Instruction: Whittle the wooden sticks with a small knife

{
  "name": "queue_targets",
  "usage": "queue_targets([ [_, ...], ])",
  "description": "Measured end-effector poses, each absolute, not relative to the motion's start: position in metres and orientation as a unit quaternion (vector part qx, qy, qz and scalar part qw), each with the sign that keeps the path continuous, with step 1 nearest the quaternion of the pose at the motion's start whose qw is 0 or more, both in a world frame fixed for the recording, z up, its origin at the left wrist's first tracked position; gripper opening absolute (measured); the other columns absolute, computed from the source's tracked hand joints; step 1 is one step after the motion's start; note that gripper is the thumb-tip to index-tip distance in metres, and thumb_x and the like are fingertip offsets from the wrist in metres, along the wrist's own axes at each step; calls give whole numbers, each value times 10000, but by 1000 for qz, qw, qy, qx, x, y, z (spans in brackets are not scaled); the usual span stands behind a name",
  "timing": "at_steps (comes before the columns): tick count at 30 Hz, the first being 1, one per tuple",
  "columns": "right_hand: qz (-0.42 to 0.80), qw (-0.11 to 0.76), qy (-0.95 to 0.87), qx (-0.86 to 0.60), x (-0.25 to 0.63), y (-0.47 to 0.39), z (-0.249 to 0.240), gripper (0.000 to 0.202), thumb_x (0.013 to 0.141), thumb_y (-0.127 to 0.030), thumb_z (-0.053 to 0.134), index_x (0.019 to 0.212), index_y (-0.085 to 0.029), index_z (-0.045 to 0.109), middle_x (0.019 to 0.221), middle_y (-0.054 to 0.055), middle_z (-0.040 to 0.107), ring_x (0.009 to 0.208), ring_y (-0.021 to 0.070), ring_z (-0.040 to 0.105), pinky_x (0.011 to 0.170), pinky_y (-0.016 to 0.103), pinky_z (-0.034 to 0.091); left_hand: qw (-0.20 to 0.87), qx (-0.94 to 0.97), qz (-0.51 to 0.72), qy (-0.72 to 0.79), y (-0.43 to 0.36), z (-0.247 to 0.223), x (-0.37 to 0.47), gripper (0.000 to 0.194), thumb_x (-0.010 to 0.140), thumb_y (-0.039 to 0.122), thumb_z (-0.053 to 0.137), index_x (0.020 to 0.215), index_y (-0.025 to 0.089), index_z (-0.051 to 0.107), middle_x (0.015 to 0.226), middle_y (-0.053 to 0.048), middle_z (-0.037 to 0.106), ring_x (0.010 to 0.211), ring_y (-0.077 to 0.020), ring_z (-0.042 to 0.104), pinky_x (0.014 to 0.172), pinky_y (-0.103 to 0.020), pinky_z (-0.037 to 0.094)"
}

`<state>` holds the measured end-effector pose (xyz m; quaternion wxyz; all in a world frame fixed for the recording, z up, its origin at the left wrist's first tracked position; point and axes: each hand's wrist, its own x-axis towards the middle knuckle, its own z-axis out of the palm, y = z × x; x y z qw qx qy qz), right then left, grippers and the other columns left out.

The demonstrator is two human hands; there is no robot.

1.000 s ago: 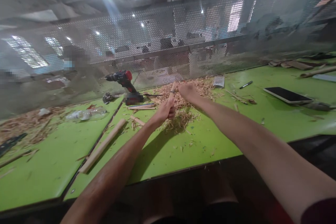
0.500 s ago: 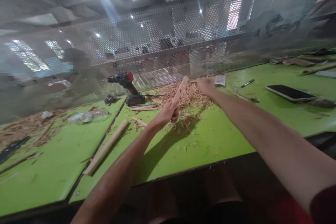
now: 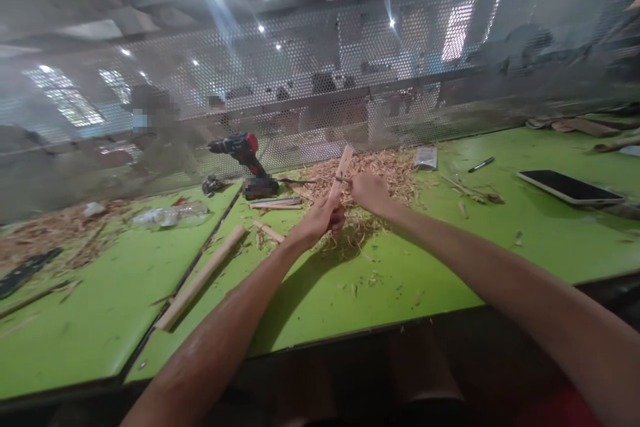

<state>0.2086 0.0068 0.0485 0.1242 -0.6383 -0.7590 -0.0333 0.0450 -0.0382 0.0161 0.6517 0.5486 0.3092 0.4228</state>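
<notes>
My left hand (image 3: 325, 215) is closed round the lower end of a flat, pale wooden piece (image 3: 345, 161) that slants upward. Close by on the right, my right hand (image 3: 370, 192) is clenched on a thin dark tool (image 3: 343, 178), whose tip lies against the wood; its handle is hidden in the fist, so its kind cannot be told. Curly wood shavings (image 3: 400, 170) lie heaped behind and below both hands on the green table (image 3: 390, 287).
A black and red cordless drill (image 3: 250, 163) stands left of the shavings. Nearer lies a wooden stick (image 3: 203, 278). A plastic bottle (image 3: 173, 215) is further left. On the right are a packet (image 3: 425, 158), a pen (image 3: 481, 165) and a phone (image 3: 570, 187). Perforated mesh (image 3: 400, 80) rises behind.
My right hand has moved left and slightly down, bringing the thin tool against the wooden piece. My left hand still grips the wood. The view has shifted slightly.
</notes>
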Motion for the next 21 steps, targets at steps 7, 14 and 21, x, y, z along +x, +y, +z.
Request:
queue_targets([
  [7, -77, 117, -750, -647, 214, 21, 52, 440, 1124, -132, 393, 1259, -12, 794, 1215, 288, 808, 1131, 316, 787, 957, 349, 585, 630, 581, 414, 307, -37, 13, 45, 592, 1092, 595, 616, 717, 253, 310, 576, 108, 249, 465, -64, 250, 458, -190, 248],
  [14, -90, 104, -762, -633, 222, 39, 52, 471, 1102, -76, 370, 1309, -21, 789, 1275, 257, 807, 1175, 300, 779, 986, 346, 583, 642, 566, 400, 328, -34, 13, 47, 561, 1124, 519, 567, 710, 260, 290, 563, 110, 228, 443, -61, 215, 438, -189, 214],
  [21, -95, 81, -766, -631, 222, 46, 56, 337, 1133, -206, 541, 1328, -60, 773, 1295, 227, 797, 1241, 308, 753, 1066, 442, 582, 678, 510, 408, 339, -37, 20, 48, 550, 1088, 525, 645, 760, 260, 292, 581, 125, 222, 436, -55, 220, 429, -160, 204],
])
